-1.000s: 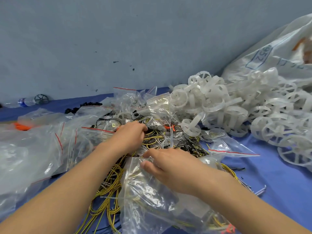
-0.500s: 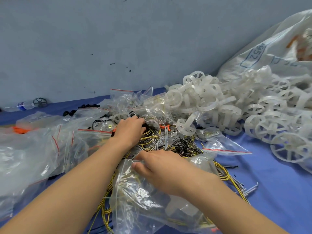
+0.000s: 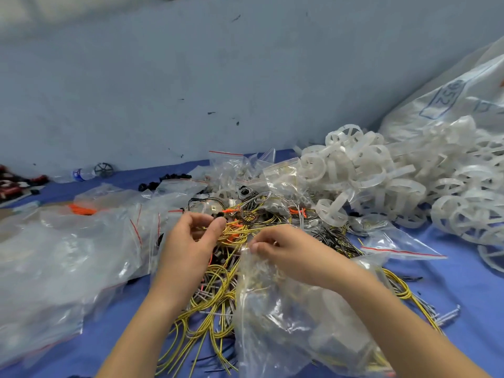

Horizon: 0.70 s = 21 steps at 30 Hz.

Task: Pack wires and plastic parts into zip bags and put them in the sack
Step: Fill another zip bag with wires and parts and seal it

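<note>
A tangle of yellow, black and orange wires lies on the blue cloth in front of me. My left hand pinches a bunch of yellow wires out of the heap, thumb and fingers curled round them. My right hand pinches the mouth of a clear zip bag, which holds some wires and plastic parts and lies toward me. A heap of white plastic wheel parts is piled at the right. The white sack leans against the wall at the far right.
Several clear zip bags with red strips lie at the left and behind the wires. One more zip bag lies to the right. A small bottle and a dark wheel sit by the grey wall.
My left hand has lifted back from the heap with a bunch of yellow wires in its fingers. My right hand has raised the bag's mouth a little. The view has tilted down.
</note>
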Available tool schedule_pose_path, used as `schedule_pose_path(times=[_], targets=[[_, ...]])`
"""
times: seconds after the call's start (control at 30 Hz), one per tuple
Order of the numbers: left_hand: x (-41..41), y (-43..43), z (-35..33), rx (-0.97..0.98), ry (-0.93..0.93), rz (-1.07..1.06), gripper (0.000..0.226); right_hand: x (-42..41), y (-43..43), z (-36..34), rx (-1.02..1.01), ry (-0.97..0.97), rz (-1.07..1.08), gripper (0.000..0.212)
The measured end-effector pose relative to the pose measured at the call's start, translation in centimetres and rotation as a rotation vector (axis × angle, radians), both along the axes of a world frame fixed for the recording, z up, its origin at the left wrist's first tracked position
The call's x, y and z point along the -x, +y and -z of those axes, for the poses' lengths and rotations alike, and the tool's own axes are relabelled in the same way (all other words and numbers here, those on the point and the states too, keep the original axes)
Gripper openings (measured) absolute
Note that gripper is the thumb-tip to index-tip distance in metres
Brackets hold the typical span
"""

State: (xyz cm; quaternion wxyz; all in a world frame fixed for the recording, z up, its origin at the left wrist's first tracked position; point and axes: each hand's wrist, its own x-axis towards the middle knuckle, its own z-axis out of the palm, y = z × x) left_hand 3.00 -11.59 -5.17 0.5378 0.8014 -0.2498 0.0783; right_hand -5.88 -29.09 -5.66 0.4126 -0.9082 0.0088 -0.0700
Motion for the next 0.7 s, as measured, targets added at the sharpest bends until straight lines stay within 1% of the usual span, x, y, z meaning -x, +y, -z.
schedule_pose_path(times=[0.07, 0.17, 0.2, 0.27, 0.33, 0.43, 0.47, 0.57, 0.6, 0.63, 0.7], targets=[[0.8, 1.0, -0.3, 0.049, 0.077, 0.038, 0.021, 0.4, -0.7, -0.5, -0.069, -0.040, 0.054, 0.017], [1.6, 1.4, -1.5, 0.094, 0.212, 0.191, 0.034, 1.2, -1.8, -1.6, -0.105, -0.139, 0.141, 0.014], [1.9, 1.4, -1.8, 0.088, 0.232, 0.237, 0.035, 1.5, -2.0, -1.9, -0.122, -0.165, 0.171, 0.014], [2.9, 1.3, -2.1, 0.052, 0.227, 0.310, 0.033, 2.0, -2.4, -2.4, -0.157, -0.210, 0.220, 0.012], [4.1, 0.9, -2.4, 0.041, 0.190, 0.366, 0.031, 2.5, -2.5, -2.7, -0.139, -0.262, 0.252, 0.011], [5.5, 0.1, -2.8, 0.067, 0.172, 0.445, 0.028, 3.2, -2.5, -2.9, -0.150, -0.332, 0.277, 0.011], [5.8, -0.1, -2.8, 0.105, 0.220, 0.477, 0.026, 3.4, -2.4, -2.9, -0.167, -0.355, 0.275, 0.011], [6.6, -0.7, -2.9, 0.253, 0.563, 0.576, 0.026, 4.0, -2.5, -2.8, -0.207, -0.389, 0.267, 0.013], [6.7, -0.9, -2.9, 0.268, 0.612, 0.582, 0.026, 4.1, -2.7, -2.7, -0.216, -0.393, 0.267, 0.013], [6.7, -1.1, -2.9, 0.282, 0.614, 0.559, 0.027, 4.2, -2.8, -2.7, -0.228, -0.395, 0.269, 0.013], [6.1, -1.4, -3.0, 0.321, 0.513, 0.434, 0.029, 4.2, -3.1, -2.5, -0.261, -0.395, 0.278, 0.012]])
